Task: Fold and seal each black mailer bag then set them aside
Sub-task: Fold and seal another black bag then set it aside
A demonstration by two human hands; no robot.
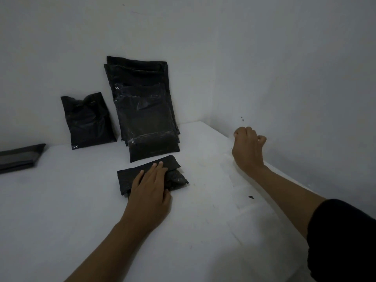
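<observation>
A white table carries a leaning stack of black mailer bags, a smaller bag beside it, and the folded mailer in front. The left hand presses it flat, fingers straight; the right hand hovers well apart, curled, seemingly empty. Thin, light, slick film probably springs open: pin the flap edge

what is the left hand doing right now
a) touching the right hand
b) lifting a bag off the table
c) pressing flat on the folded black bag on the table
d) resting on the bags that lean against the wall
c: the left hand lies with straight fingers on the folded black bag on the white table, away from the bags leaning on the wall and from the raised right hand.
</observation>
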